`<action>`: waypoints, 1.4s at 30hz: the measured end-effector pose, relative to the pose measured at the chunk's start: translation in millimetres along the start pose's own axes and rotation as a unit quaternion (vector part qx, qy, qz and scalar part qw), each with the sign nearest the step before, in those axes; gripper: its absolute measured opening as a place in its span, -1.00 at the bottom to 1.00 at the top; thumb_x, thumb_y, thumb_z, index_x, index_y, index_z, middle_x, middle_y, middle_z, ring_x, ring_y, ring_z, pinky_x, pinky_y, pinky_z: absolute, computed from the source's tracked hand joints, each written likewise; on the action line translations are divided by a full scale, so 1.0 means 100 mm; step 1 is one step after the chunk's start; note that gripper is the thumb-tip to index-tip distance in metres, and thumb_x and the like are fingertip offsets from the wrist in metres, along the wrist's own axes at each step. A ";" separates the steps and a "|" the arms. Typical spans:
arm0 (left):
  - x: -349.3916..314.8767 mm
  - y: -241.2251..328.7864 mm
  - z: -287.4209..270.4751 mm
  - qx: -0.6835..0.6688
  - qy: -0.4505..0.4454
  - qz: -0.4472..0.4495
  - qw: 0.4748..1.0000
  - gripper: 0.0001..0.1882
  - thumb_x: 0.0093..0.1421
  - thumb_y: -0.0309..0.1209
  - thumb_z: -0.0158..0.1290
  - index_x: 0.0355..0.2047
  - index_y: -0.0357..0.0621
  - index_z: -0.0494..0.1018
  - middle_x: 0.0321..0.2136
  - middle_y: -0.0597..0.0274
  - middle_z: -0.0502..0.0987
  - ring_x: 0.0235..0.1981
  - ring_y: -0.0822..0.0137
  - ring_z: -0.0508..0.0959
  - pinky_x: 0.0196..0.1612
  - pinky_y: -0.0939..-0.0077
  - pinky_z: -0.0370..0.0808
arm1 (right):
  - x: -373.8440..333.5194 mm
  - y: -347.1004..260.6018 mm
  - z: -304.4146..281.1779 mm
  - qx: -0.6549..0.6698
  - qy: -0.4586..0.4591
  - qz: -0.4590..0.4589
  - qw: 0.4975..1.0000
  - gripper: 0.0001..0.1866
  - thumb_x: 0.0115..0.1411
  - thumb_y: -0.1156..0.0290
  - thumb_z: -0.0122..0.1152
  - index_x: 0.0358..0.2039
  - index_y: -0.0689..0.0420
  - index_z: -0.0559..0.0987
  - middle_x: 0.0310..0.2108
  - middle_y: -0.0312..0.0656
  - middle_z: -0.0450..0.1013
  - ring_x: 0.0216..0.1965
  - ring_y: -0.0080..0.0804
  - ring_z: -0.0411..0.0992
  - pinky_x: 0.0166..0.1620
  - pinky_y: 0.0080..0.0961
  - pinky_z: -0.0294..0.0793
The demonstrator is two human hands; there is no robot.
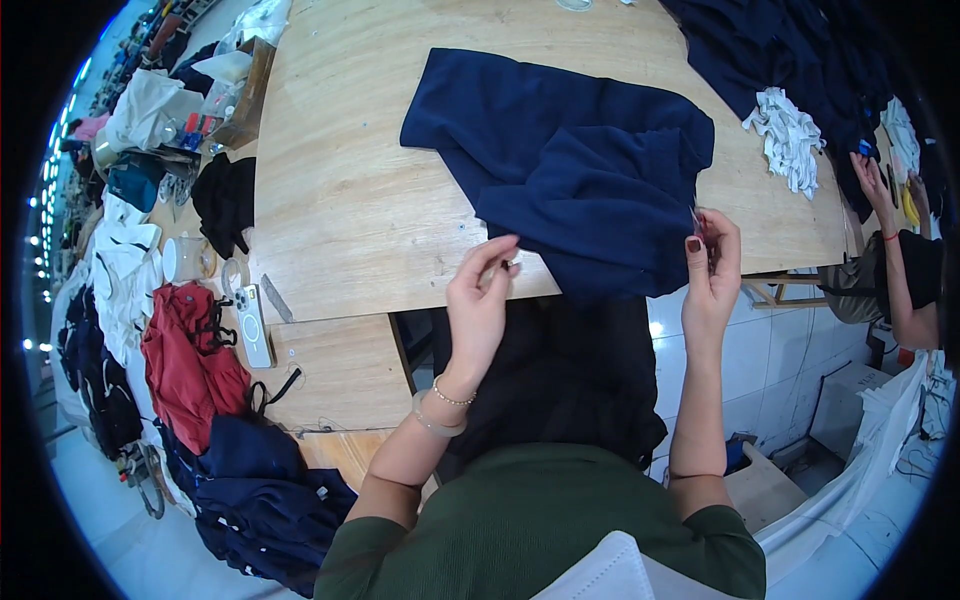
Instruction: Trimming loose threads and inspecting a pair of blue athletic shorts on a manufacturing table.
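A folded navy blue garment (pixel 600 190) lies on the pale wooden table in front of me, its lower part reaching the near edge. My left hand (pixel 480 295) hovers by the garment's lower left edge, thumb and fingers drawn together in a pinch. Whatever may be between those fingertips is too small to name. At the garment's right edge, my right hand (pixel 714 255) is closed, its fingers curled inward. Something thin and shiny shows by the right fingertips, mostly hidden by them, and I cannot make out its kind.
White cloth strips (pixel 786 138) lie to the right, beside a dark navy cloth pile (pixel 790 50). Another person's hand (pixel 872 184) is at the far right. On the left are a phone (pixel 253 326), a red bag (pixel 192 360), a black cloth (pixel 222 203) and a wooden box (pixel 250 95).
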State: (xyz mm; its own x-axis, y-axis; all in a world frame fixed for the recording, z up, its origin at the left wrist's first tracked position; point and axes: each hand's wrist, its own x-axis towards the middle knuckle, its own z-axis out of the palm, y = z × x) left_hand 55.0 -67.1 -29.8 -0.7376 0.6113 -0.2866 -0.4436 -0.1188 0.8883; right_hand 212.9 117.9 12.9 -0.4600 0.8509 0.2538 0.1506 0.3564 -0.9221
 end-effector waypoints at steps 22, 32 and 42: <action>0.34 0.44 0.09 0.060 -0.067 -0.008 0.996 -0.83 0.28 -0.60 0.07 -0.13 -0.36 0.52 -0.43 0.33 0.52 -0.45 0.53 0.52 -0.29 0.60 0.56 | 0.48 -0.21 0.47 0.132 -0.184 0.015 0.974 -0.95 0.31 0.62 0.06 -0.27 0.32 0.49 -0.35 -0.31 0.46 -0.23 -0.67 0.38 -0.07 -0.67 0.40; 0.17 0.49 0.21 -0.166 -0.241 -0.168 0.941 -0.82 0.35 -0.43 0.05 -0.13 -0.26 0.53 -0.37 0.32 0.58 -0.42 0.49 0.59 -0.27 0.40 0.70 | 0.80 -0.09 0.78 0.041 -0.222 -0.056 0.973 -0.84 0.17 0.66 0.14 -0.21 0.26 0.52 -0.33 -0.18 0.47 -0.29 -0.48 0.48 -0.17 -0.56 0.43; 0.15 0.53 0.30 -0.207 -0.174 -0.136 0.953 -0.84 0.35 -0.42 0.02 -0.19 -0.21 0.55 -0.29 0.20 0.63 -0.29 0.37 0.65 -0.10 0.26 0.66 | 0.38 -0.28 0.18 0.096 -0.139 0.005 0.986 -0.84 0.22 0.54 0.26 -0.24 0.27 0.47 -0.34 -0.27 0.44 -0.23 -0.57 0.49 -0.13 -0.65 0.47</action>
State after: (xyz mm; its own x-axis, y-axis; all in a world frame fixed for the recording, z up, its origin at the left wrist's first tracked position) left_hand 35.9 -40.5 23.4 -0.3857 0.8773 -0.2855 -0.8097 -0.1736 0.5606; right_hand 175.1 133.4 43.2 -0.6856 0.7058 0.1786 0.0008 0.2460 -0.9693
